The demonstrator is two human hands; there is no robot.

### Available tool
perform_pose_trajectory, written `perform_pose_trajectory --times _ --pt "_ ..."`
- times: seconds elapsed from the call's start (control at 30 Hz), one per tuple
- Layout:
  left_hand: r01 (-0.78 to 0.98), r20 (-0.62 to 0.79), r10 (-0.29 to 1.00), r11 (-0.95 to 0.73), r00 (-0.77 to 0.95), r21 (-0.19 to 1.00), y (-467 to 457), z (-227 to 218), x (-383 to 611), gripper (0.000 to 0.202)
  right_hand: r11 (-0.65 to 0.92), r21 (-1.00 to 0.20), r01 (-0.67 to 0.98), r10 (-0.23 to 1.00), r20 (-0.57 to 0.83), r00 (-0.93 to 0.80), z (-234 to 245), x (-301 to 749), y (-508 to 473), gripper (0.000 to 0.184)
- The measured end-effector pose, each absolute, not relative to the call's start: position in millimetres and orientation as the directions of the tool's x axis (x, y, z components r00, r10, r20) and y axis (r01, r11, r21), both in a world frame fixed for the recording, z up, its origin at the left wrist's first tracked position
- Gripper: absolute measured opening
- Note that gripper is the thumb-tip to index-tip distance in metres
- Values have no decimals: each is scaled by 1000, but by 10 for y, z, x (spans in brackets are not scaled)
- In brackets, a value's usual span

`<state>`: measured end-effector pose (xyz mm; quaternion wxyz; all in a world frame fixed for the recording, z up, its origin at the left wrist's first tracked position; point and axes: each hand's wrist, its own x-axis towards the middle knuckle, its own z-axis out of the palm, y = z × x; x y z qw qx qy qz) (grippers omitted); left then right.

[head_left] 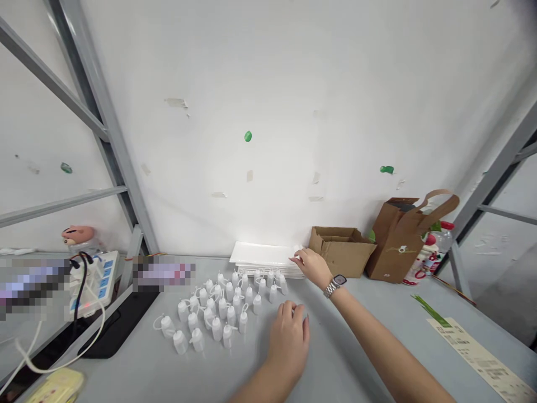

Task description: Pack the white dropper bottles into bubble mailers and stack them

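My right hand (pixel 312 266), wearing a metal-banded watch, reaches to the back of the table. Its thumb and fingertips pinch at the right end of a stack of flat white sheets (pixel 264 253); whether they are paper or thin plastic I cannot tell. Nearer to me, my left hand (pixel 290 336) is low over the grey table, back of the hand up and fingers curled in, with nothing visible in it. To its left stand several small white squeeze bottles (pixel 222 307) with looped cap straps, most upright in a loose group.
An open cardboard box (pixel 344 257) and a brown paper bag (pixel 396 246) stand at the back right, beside red-capped bottles (pixel 444 238). A printed strip (pixel 478 352) lies at right. Left are a power strip (pixel 107 280), cables and a black mat (pixel 121 324). Metal posts frame the table.
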<state>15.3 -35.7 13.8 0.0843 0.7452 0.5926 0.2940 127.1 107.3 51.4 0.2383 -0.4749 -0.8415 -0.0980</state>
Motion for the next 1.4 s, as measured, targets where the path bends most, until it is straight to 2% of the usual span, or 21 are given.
perform_pose_trajectory --times 0.07,0.17,0.3,0.37,0.43,0.5,0.57,0.67,0.9,1.13,1.27,1.4 --pt "837 292 950 -250 113 487 -367 180 150 28 593 -57 803 727 466 -504 518 1313 1218 16" --pt "844 243 964 -217 106 491 -362 205 141 29 658 -66 750 692 445 -568 510 1307 1332 16" --pt "842 208 972 -199 106 501 -341 180 130 28 661 -114 741 680 508 -529 455 1203 1201 15" --pt "839 198 974 -197 109 507 -340 170 130 27 617 -232 752 706 585 -399 361 1145 1049 21" --pt "836 196 974 -201 114 511 -347 170 133 25 539 -401 741 763 605 -228 219 1100 895 23" --pt "832 198 972 -210 123 514 -354 176 139 25 447 -518 729 833 539 -128 64 1070 784 25" --pt "828 196 972 -212 126 519 -358 178 145 25 374 -573 729 884 457 -94 -61 1053 737 28" --pt "825 189 974 -208 126 525 -354 170 147 25 341 -612 713 915 391 -102 -146 1043 763 26" --pt "825 153 980 -188 125 532 -351 191 138 25 328 -674 662 932 344 -111 -154 1096 828 15" --pt "825 130 984 -176 125 537 -358 214 134 27 369 -738 565 929 279 -241 -94 1096 696 14" --pt "829 125 984 -175 127 532 -347 217 132 26 359 -756 548 928 226 -296 -60 1077 653 16" --pt "838 140 983 -177 121 516 -336 161 136 27 436 -719 541 879 211 -428 9 1234 705 30"
